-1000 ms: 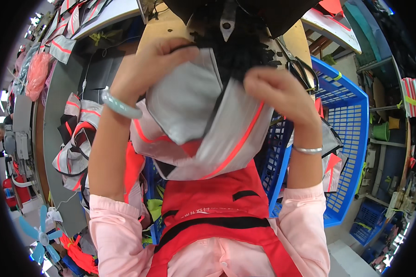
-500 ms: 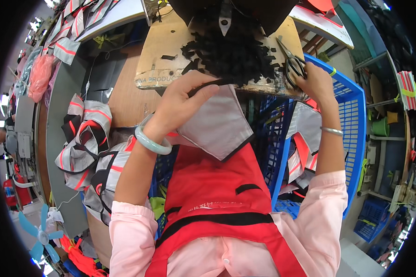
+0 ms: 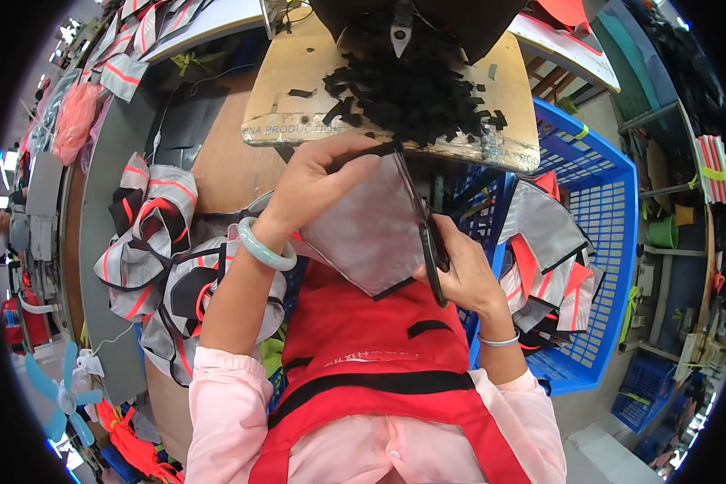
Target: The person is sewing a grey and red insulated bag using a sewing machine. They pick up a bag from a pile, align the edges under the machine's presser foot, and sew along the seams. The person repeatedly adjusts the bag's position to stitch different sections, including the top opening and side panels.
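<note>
A grey fabric piece (image 3: 353, 230) with black edging hangs in front of the red apron. My left hand (image 3: 319, 187) pinches its upper corner, with the black edging strip between thumb and fingers. In my right hand (image 3: 466, 270) is a pair of black-handled scissors (image 3: 432, 246), fingers wrapped round the handles. The blades point up along the fabric's right edge, close to the corner held by my left hand. Whether they are open or closed I cannot tell.
Just ahead stands a worn wooden stool (image 3: 290, 85) covered with a heap of black fabric scraps (image 3: 415, 101). To the right, a blue plastic basket (image 3: 617, 274) holds grey and orange pieces (image 3: 544, 226). More trimmed grey pieces (image 3: 155, 214) hang at left.
My right hand has lifted the scissors off the stool and brought them down and left to the fabric's edge. My left hand still holds the fabric corner.
</note>
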Action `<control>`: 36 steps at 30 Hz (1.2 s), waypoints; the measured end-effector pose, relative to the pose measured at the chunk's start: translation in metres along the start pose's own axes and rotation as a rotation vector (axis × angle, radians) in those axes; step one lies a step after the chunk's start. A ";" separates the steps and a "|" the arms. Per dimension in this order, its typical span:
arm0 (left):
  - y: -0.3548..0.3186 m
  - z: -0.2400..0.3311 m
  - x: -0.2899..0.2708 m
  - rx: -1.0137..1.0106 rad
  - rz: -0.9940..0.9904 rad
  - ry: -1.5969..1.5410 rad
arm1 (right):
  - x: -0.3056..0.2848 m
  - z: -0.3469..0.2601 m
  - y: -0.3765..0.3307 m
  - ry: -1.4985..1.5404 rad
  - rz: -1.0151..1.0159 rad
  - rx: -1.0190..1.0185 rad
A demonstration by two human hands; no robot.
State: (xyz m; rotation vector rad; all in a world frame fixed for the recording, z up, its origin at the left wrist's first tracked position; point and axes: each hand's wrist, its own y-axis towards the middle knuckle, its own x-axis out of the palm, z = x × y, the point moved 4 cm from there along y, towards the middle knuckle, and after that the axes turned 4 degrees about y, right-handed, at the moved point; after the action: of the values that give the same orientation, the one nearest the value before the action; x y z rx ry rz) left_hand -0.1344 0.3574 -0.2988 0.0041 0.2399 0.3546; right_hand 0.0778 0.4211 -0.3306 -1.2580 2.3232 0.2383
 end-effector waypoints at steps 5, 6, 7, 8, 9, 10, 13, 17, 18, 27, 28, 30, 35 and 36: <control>-0.002 0.002 0.004 0.000 -0.083 0.038 | 0.002 -0.001 0.005 0.072 -0.006 -0.014; -0.002 0.001 0.004 -0.007 -0.102 0.043 | 0.002 0.000 0.007 0.093 -0.025 -0.008; -0.002 0.001 0.005 -0.013 -0.124 0.046 | 0.002 0.000 0.008 0.113 -0.042 -0.001; -0.001 0.000 0.006 -0.020 -0.133 0.031 | 0.001 0.000 0.008 0.086 -0.027 -0.029; -0.001 0.000 0.006 -0.027 -0.141 0.017 | 0.000 0.000 0.009 0.060 -0.013 -0.058; 0.000 -0.001 0.007 -0.031 -0.151 0.004 | 0.000 0.001 0.009 0.032 0.005 -0.088; 0.002 -0.003 0.011 -0.041 -0.199 -0.015 | 0.008 0.011 0.007 0.090 0.095 -0.003; 0.007 -0.003 0.008 -0.084 -0.176 0.016 | 0.013 0.020 0.008 0.141 0.069 0.081; 0.009 -0.004 0.005 -0.082 -0.189 0.025 | 0.013 0.022 0.007 0.194 0.091 0.065; 0.036 0.015 -0.033 -0.039 0.014 0.256 | -0.087 0.029 0.051 -0.297 0.429 0.247; 0.043 0.024 -0.039 -0.013 0.042 0.360 | -0.108 0.038 0.061 -0.525 0.540 0.157; 0.064 0.019 -0.050 0.019 0.020 0.252 | -0.137 0.045 0.088 -0.691 0.542 0.249; 0.091 0.026 -0.058 0.038 -0.041 0.359 | -0.151 0.060 0.121 -0.815 0.453 0.206; 0.095 0.023 -0.058 0.042 -0.044 0.376 | -0.151 0.061 0.123 -0.797 0.464 0.207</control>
State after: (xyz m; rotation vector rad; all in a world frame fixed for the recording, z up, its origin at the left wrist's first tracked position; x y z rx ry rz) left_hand -0.2141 0.4271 -0.2585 -0.0266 0.6185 0.3042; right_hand 0.0662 0.6242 -0.3184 -0.3812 1.8207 0.5251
